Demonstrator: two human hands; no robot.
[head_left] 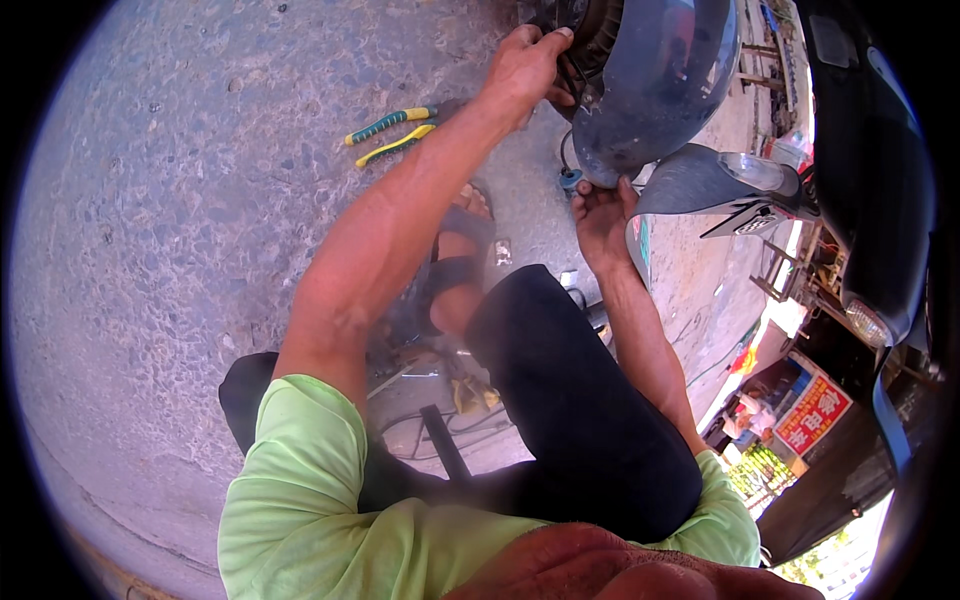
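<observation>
At the top of the view my left hand [533,70] is closed on a dark ribbed part [591,42] of a vehicle, beside a glossy dark grey curved cover [665,70]. Lower down, my right hand [605,215] has its fingers curled up against that cover's lower end. A small blue object [571,182] sits just left of those fingers, with a black cable above it. A grey panel with a clear lamp [745,172] is right of my right hand. Yellow-and-green pliers [390,122] lie on the concrete below my left hand.
My sandalled foot [462,240] and bent knee are between my arms on the concrete ground [170,250]. Cables and small parts [470,395] lie behind the leg. A black vehicle body [865,180] stands at right, with a red signboard [810,415] and clutter beyond.
</observation>
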